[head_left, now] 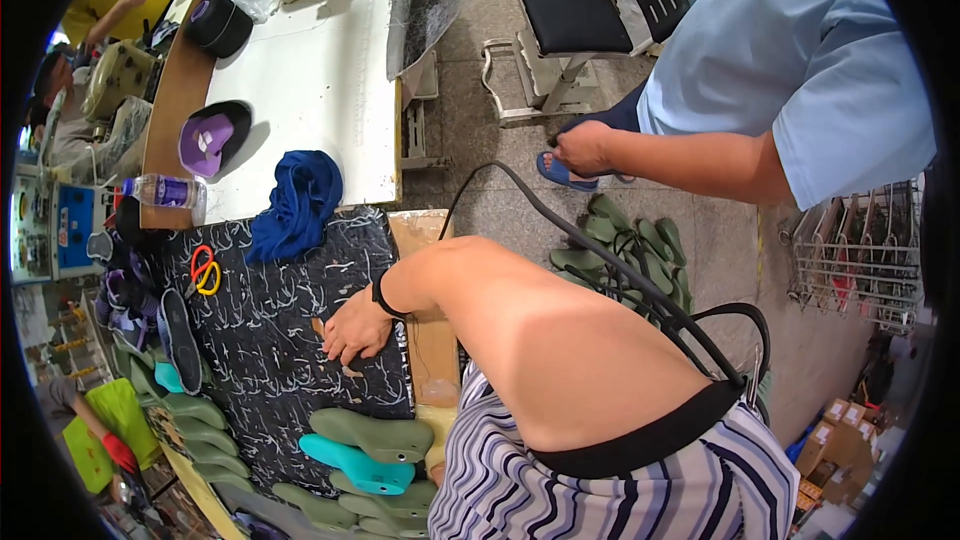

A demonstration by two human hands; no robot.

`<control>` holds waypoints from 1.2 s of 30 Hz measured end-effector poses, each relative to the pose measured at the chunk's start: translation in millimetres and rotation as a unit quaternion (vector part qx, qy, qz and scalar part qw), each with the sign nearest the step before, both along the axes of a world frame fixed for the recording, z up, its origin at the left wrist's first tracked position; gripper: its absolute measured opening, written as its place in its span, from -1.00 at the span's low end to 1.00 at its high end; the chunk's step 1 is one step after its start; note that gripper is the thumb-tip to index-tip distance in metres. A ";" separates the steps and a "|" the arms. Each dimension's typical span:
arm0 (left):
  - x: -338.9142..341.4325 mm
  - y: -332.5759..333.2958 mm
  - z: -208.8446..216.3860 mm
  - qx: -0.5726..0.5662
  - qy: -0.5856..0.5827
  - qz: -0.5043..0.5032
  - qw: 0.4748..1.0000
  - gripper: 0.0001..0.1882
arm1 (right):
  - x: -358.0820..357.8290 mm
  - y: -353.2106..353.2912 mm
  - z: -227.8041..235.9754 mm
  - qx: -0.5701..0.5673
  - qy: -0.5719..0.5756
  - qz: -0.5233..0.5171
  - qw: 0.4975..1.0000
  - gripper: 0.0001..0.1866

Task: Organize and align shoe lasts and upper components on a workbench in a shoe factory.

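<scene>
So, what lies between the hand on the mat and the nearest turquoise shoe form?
In the head view: a green shoe form, black mat and a tan scrap.

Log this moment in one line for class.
right hand: on white-streaked black mat | scissors: left of hand, on mat | turquoise shoe form: beside olive forms

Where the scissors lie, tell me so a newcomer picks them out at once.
Find the white tabletop at upper left, then the black work surface just below it. On that, to the lower left of the crumpled blue cloth, lie the scissors, set apart by one red-orange and one yellow handle loop.
</scene>
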State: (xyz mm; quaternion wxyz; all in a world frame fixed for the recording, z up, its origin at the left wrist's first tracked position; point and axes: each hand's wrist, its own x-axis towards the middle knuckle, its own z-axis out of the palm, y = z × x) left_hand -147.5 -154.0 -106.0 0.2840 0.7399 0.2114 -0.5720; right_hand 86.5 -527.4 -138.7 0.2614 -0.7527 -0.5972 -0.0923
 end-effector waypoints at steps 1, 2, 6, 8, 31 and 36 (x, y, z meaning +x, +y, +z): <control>-2.8 -0.3 -2.0 -0.002 0.002 0.002 1.000 -0.64 | -0.1 0.2 -0.4 -0.001 0.002 0.002 1.000 -0.58; -5.7 -0.6 -4.1 -0.004 0.003 0.005 1.000 -0.64 | 0.2 0.7 -0.7 0.000 -0.002 0.001 1.000 -0.59; -13.6 -7.4 -14.2 -0.014 0.004 0.016 1.000 -0.64 | 0.9 0.0 -1.1 0.001 -0.005 0.004 1.000 -0.60; -15.9 -11.5 -19.5 -0.020 0.002 0.021 1.000 -0.64 | 1.3 -1.2 0.0 0.001 -0.005 0.007 1.000 -0.60; -38.1 -64.3 19.0 -0.018 -0.089 0.201 0.975 -0.56 | -1.6 3.8 24.2 -0.026 0.056 0.018 0.998 -0.56; -46.1 -54.5 -5.1 -0.002 -0.111 0.210 0.971 -0.54 | -1.4 2.3 34.6 -0.046 0.060 0.005 0.997 -0.55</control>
